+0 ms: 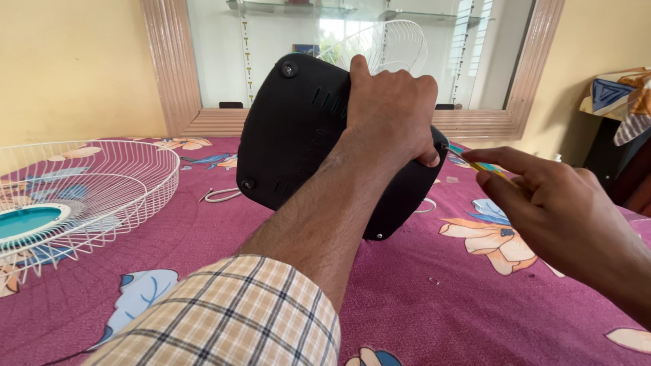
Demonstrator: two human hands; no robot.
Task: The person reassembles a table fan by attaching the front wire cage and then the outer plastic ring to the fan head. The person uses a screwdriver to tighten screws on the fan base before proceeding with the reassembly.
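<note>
My left hand (390,108) grips the black plastic base of a table fan (291,135), tilted up on edge so its underside with screws and vent slots faces me. A white wire rear guard (383,44) of the fan shows behind the base. My right hand (542,196) holds a yellow and green screwdriver (475,163), its tip against a screw at the base's right edge. A plaid sleeve covers my left forearm.
A loose white wire fan guard (88,190) with a teal centre lies on the left of the maroon floral bedsheet (420,298). A white cord (220,196) trails behind the base. A mirror in a pink frame (169,68) stands behind. Folded cloth (620,95) sits far right.
</note>
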